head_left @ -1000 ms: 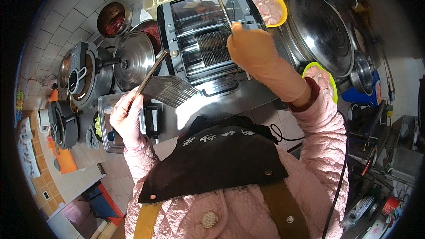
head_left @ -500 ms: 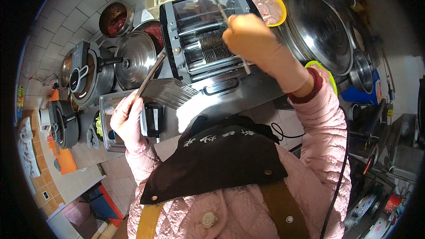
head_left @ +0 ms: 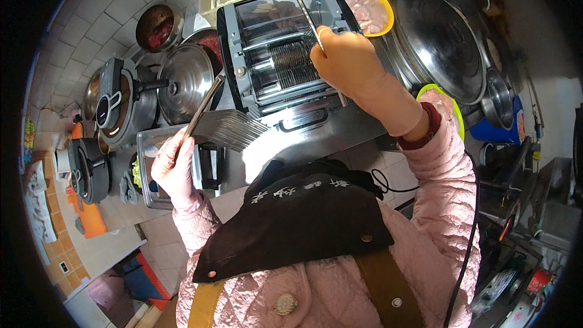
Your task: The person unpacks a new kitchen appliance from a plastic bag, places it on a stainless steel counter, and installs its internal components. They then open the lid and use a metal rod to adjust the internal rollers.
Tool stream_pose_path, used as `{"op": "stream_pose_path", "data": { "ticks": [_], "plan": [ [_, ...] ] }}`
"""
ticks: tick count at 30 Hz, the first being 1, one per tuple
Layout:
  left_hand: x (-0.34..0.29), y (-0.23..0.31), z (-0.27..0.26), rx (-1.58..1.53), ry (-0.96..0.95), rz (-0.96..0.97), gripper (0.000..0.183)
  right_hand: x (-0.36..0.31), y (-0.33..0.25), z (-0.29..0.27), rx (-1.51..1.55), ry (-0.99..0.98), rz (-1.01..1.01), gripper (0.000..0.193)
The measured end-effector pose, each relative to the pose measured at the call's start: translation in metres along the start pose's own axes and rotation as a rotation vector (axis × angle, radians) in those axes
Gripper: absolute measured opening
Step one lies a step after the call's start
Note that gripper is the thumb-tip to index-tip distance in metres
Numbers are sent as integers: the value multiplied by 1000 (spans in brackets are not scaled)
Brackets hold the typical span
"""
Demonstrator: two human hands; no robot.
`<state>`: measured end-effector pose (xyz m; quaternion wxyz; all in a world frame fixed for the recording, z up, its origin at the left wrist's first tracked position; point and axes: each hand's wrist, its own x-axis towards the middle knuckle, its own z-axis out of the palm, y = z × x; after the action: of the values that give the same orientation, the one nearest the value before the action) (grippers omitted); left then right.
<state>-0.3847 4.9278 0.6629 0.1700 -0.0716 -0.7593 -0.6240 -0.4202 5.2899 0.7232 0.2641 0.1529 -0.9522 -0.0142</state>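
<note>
My left hand (head_left: 173, 167), gloved, is closed around the bar of a metal comb (head_left: 234, 127) with long thin parallel teeth, which point right over the front of the counter. In my right hand (head_left: 347, 56), also gloved, is a long metal bar (head_left: 303, 9), gripped near its middle and slanting across the right part of the meat slicer (head_left: 246, 79). My hand hides whether this bar has teeth. The slicer's top stands open, with a row of round blades (head_left: 293, 64) showing inside. Its clear cover (head_left: 267, 13) is at the back.
A yellow bowl of pale meat (head_left: 367, 9) stands behind the slicer's right side, near a large lidded pot (head_left: 437, 42). Left are a steel lid (head_left: 185, 82), a pan with red residue (head_left: 159, 27) and a pressure cooker (head_left: 124, 103). A clear plastic tub (head_left: 146, 146) lies below my left hand.
My right hand has shifted slightly right and toward me, and its bar has moved with it. My left hand and the comb have barely moved.
</note>
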Motion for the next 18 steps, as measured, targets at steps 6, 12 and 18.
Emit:
{"op": "stream_pose_path", "data": {
  "ticks": [6,12,18],
  "plan": [
    [3,4,5,-29,-19,2,27,-9,2,1,305,-118,305,19],
    [7,3,8,28,-45,92,29,-1,44,-16,282,-93,-2,21],
    [7,-5,4,-20,-2,29,28,14,49,-19,19,-169,-311,12]
  ]
}}
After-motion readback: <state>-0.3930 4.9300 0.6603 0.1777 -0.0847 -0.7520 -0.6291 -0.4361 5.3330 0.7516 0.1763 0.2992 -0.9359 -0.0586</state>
